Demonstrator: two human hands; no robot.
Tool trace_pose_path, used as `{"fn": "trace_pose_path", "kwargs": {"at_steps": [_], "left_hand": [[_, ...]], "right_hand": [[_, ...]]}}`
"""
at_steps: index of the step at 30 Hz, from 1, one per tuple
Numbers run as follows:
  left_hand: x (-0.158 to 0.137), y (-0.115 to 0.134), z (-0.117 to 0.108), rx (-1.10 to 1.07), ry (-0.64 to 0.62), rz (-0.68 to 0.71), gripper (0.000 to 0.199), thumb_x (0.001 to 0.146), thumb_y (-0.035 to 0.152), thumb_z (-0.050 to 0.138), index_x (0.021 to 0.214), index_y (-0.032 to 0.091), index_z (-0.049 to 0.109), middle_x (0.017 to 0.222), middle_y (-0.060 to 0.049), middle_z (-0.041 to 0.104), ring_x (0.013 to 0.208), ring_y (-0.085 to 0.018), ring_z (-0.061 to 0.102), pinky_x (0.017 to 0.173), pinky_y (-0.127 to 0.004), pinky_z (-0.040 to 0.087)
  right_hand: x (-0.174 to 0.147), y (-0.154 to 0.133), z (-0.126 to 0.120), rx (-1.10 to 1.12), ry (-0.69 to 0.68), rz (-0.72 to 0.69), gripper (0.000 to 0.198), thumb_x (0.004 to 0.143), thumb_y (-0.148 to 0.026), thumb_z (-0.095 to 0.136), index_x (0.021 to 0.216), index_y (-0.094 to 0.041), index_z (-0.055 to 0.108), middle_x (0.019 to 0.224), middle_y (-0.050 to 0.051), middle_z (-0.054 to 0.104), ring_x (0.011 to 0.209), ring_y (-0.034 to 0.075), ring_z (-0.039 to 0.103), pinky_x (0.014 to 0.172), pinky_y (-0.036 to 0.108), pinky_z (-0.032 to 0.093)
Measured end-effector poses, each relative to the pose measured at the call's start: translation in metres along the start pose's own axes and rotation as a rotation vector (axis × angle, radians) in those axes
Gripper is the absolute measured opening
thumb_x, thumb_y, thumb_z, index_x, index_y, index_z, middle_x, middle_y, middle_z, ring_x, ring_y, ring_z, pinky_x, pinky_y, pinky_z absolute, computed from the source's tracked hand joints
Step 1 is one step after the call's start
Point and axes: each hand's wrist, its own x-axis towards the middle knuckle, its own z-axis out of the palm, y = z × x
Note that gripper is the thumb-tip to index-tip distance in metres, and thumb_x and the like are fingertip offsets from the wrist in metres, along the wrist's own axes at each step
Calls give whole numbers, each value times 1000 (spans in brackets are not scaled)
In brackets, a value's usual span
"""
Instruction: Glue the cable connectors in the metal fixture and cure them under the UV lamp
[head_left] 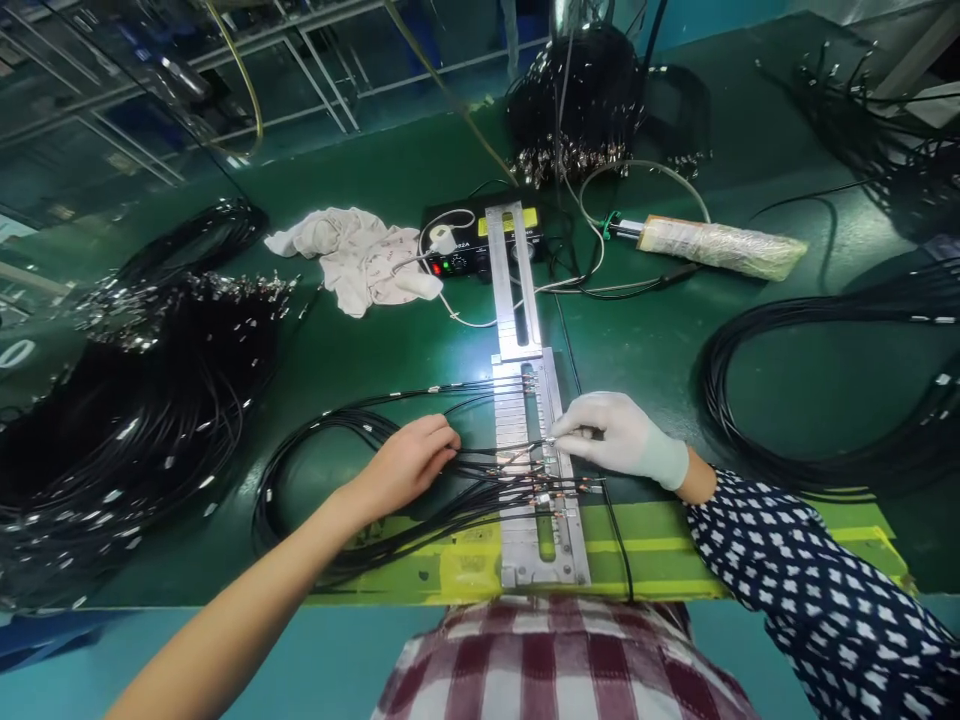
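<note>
A slotted metal fixture (pixel 514 430) lies in front of me, with black cables (pixel 472 500) laid across it and small metal connectors at their ends. My left hand (pixel 412 465), bare, is closed around a black cable just left of the fixture. At the fixture's right edge, my right hand (pixel 622 435), in a white glove, pinches the connector end (pixel 552 441) of a cable between thumb and finger. Several cables sit in slots near the fixture's upper end; others cross loosely lower down. Part of each grip is hidden by the fingers.
Cable bundles lie at left (pixel 150 400), right (pixel 720 380) and far back (pixel 577 100). Behind the fixture stand a black control box (pixel 465 262), a crumpled white cloth (pixel 367 255) and a wrapped tool handle (pixel 720 248). Yellow tape (pixel 469 570) lines the green table's front edge.
</note>
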Motion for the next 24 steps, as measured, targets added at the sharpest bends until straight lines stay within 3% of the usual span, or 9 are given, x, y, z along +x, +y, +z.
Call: {"fn": "trace_pose_path", "kwargs": {"at_steps": [5,9,11,14,18,24], "left_hand": [[-1,4,-4,-75,-4,-3,13,95,19,44,91,19,57,90,-4,58,84,-16,53,77,-29,44],[8,3,5,59,14,32,13,97,23,47,101,19,58,100,-7,59,94,-19,52,82,-34,43],[13,3,10,84,15,56,13,97,23,46,93,19,58,97,-6,60,92,-19,51,81,-34,42],[22,-1,17,37,140,70,14,98,22,44,93,18,56,92,-5,61,88,-17,53,80,-31,44],[44,-8,28,120,328,178,22,99,19,40,109,18,60,98,-7,65,90,-17,58,80,-31,47],[71,-13,32,259,330,276,32,98,17,37,113,18,65,95,-10,65,84,-18,57,74,-33,46]], "right_hand": [[-2,-17,2,133,-255,57,8,81,-29,72,77,-23,76,63,-5,66,55,10,57,56,23,44],[-1,-10,5,73,-130,3,16,89,-25,61,80,-23,75,69,-2,69,64,13,61,67,26,47],[0,-4,6,50,-38,62,20,91,-24,57,82,-22,75,78,0,72,71,14,63,72,27,47],[4,4,4,43,56,240,24,92,-26,55,76,-20,71,77,0,71,70,15,63,69,27,45],[9,8,2,138,84,392,30,96,-29,50,73,-19,66,68,-3,66,64,13,60,66,27,44],[10,10,2,156,73,376,30,97,-33,49,76,-18,66,74,-1,67,67,14,60,67,27,45]]}}
